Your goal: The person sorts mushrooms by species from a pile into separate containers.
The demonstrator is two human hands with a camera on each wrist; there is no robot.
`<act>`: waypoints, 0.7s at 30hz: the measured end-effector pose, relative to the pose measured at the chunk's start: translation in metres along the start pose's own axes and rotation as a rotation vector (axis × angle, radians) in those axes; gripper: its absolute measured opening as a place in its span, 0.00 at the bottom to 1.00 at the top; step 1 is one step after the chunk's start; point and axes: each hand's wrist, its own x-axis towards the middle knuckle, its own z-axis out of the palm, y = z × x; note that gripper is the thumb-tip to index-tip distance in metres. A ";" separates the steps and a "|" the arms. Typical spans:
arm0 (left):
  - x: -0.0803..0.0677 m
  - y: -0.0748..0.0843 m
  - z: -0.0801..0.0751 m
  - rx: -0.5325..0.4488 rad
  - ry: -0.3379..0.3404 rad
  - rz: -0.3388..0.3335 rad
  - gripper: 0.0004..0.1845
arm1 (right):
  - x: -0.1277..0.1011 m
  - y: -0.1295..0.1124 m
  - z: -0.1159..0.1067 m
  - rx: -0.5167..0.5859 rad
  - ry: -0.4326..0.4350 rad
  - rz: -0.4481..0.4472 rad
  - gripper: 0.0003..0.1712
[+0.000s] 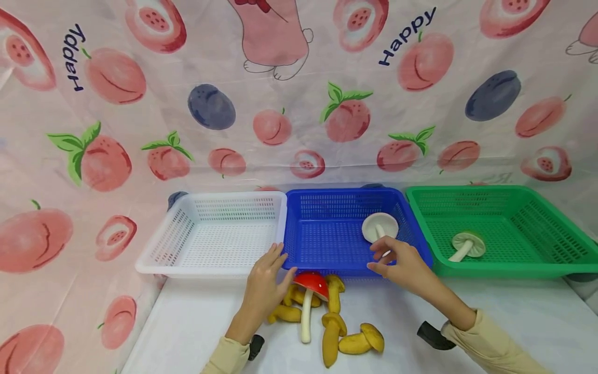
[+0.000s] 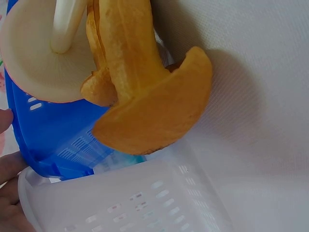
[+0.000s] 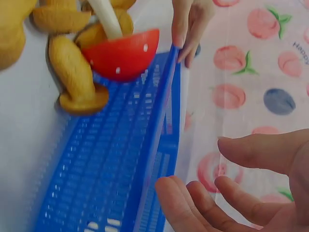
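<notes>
My left hand reaches forward with straight fingers. Its fingertips touch the front rim of the blue basket, where it meets the white basket. Just below it a red-capped mushroom with a white stem lies on a heap of yellow mushrooms. My right hand hovers over the blue basket's front right rim with fingers loosely bent and holds nothing. A white mushroom lies in the blue basket just beyond it. In the left wrist view, a yellow mushroom fills the frame.
A green basket at the right holds one pale green mushroom. The three baskets stand side by side against a peach-print cloth backdrop. The white table extends in front of them.
</notes>
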 end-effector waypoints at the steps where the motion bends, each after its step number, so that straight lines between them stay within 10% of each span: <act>1: 0.000 0.000 0.000 -0.002 -0.002 -0.001 0.22 | -0.001 -0.002 0.001 0.003 -0.009 -0.007 0.16; 21: 0.001 0.001 -0.003 -0.018 -0.011 -0.010 0.21 | 0.002 -0.016 0.046 0.055 -0.143 0.013 0.18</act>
